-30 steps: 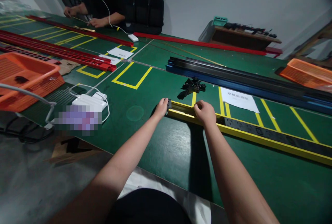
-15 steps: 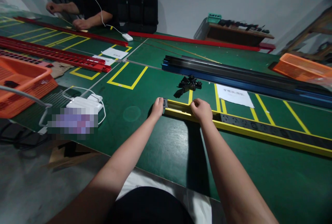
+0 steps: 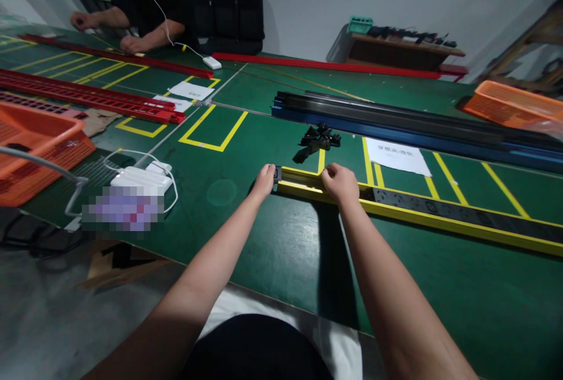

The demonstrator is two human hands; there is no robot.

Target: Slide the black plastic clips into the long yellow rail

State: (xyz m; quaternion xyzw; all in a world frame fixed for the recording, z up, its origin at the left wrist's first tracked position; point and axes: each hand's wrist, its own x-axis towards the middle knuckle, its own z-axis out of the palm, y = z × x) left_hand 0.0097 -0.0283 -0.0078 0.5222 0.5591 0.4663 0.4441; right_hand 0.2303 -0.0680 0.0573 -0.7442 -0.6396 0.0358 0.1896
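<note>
Yellow channel (image 3: 440, 220): metal by the look, smooth, satin sheen. Socket strip (image 3: 455, 210) in it: black plastic, low sheen. End cap (image 3: 277, 175): black plastic, matt. Bench top (image 3: 272, 245): smooth green, semi-gloss, throwing back a soft glare. Crumpled black strips (image 3: 319, 138): thin, shiny, creased, plastic-looking. Label sheet (image 3: 398, 156): matt white paper. Blue profiles (image 3: 352, 124): metallic, smooth. Orange basket (image 3: 44, 145): moulded plastic, perforated walls. Seats (image 3: 224, 13): dull black, can't tell cloth from vinyl.
</note>
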